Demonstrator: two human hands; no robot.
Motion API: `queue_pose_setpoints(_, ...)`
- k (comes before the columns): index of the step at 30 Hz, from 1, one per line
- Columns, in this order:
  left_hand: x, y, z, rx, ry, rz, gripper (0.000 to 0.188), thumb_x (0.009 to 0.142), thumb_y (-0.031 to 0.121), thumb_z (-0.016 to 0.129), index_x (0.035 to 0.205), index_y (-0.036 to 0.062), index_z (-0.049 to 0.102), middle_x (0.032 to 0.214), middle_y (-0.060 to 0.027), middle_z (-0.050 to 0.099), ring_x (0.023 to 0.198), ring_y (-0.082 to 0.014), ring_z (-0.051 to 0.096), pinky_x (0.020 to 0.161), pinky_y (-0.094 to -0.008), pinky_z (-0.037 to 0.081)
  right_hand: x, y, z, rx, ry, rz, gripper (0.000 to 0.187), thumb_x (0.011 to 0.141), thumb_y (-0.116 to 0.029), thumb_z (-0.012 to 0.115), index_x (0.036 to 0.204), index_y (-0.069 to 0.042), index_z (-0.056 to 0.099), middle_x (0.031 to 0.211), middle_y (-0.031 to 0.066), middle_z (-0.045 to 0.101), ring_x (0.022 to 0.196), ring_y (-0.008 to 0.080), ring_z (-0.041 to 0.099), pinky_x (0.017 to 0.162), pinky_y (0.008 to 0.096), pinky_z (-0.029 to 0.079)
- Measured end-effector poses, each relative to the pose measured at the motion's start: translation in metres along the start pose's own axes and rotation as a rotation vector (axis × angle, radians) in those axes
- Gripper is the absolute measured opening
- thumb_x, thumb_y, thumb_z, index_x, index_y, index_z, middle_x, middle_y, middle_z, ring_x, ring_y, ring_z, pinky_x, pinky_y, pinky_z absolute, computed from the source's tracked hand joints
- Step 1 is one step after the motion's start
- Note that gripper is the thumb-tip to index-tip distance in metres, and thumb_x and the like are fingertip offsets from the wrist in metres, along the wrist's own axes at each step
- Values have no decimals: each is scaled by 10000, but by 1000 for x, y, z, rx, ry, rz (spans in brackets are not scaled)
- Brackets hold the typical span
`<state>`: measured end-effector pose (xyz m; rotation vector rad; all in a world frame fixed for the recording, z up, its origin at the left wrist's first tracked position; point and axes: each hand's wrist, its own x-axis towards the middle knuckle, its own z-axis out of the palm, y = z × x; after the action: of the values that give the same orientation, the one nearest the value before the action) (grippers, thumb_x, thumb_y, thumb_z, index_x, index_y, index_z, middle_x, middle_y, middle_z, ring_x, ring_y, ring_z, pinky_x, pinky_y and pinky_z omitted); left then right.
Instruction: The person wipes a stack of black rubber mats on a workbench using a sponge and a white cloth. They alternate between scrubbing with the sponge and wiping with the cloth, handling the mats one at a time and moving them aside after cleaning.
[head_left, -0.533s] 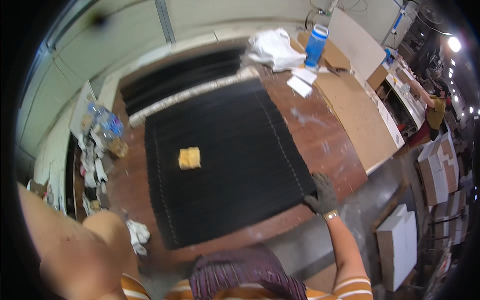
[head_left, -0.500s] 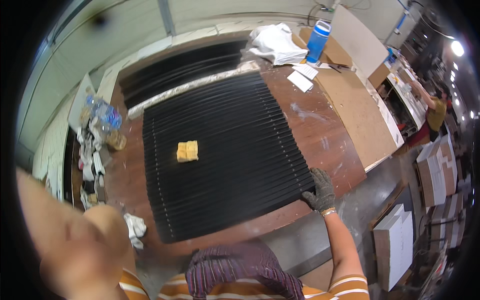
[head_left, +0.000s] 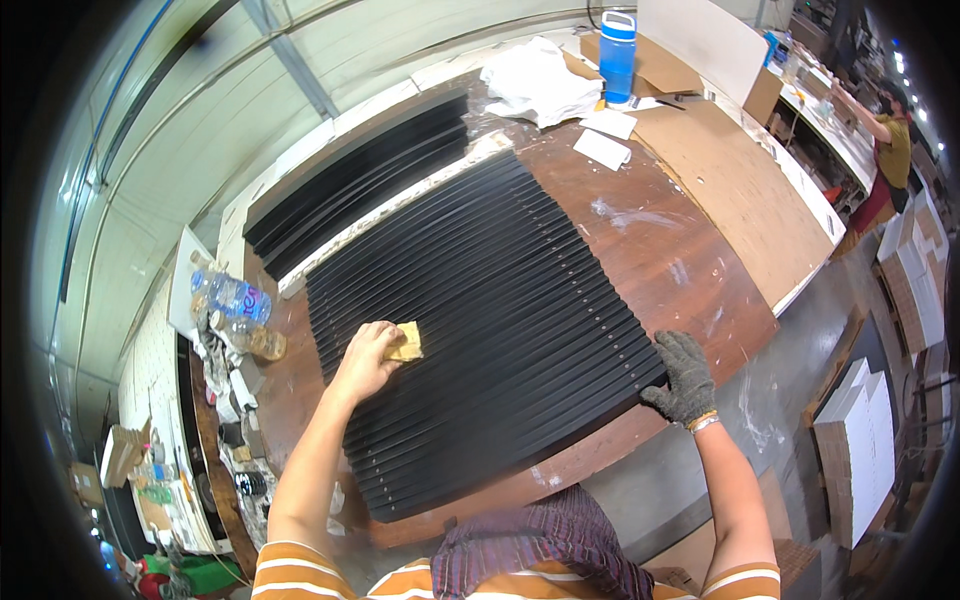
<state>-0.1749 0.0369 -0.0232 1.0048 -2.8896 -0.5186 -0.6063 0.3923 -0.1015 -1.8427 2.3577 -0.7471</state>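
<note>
Rows of long black slats (head_left: 480, 340) lie side by side on a brown table, with a line of small dots near each end. My bare left hand (head_left: 370, 356) is closed around a yellow sponge-like block (head_left: 405, 342), which rests on the slats left of their middle. At the near right corner of the slats is my right hand (head_left: 685, 380), in a dark grey knitted glove. Its fingers are stretched out and its thumb is apart, touching the slat ends.
More black slats (head_left: 360, 170) lie beyond a pale strip (head_left: 400, 205). A blue bottle (head_left: 617, 60), white cloth (head_left: 540, 85) and cardboard sheet (head_left: 715, 175) occupy the far right. Plastic bottles (head_left: 235, 300) stand left. A co-worker (head_left: 890, 140) is at another bench, and stacked white boards (head_left: 858, 450) stand right.
My left hand has come in from the lower left and taken hold of the sponge-like block, which lay alone on the slats. My right hand stays at the corner; the view has shifted.
</note>
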Motion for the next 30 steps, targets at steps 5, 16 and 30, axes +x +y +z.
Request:
queue_pose_setpoints(5,90,89,6,-3,168,271,508,776,148,847,1231,60,639,1321,-125,606,1223,-335,570,1040,-435,508,1,-1,-3,12,6,-7,892,637,-520,877,1349,-46,628,1477,158,581,1396,424,481,1207,545,336)
queue_pose_setpoints(16,196,225,85,-77,79,456,425,832,113,785,1232,83,646,1329,-124,608,1232,-328,558,1066,-432,493,0,2,-2,51,11,-24,862,674,-515,859,1358,-47,622,1487,167,563,1406,415,470,1213,534,334)
queue_pose_setpoints(30,-155,-19,-40,307,102,-27,366,680,-24,782,1025,70,708,1243,-150,669,1161,-379,608,976,-501,495,-1,3,3,15,-36,39,902,646,-458,884,1397,-48,602,1510,177,549,1427,425,449,1222,523,326)
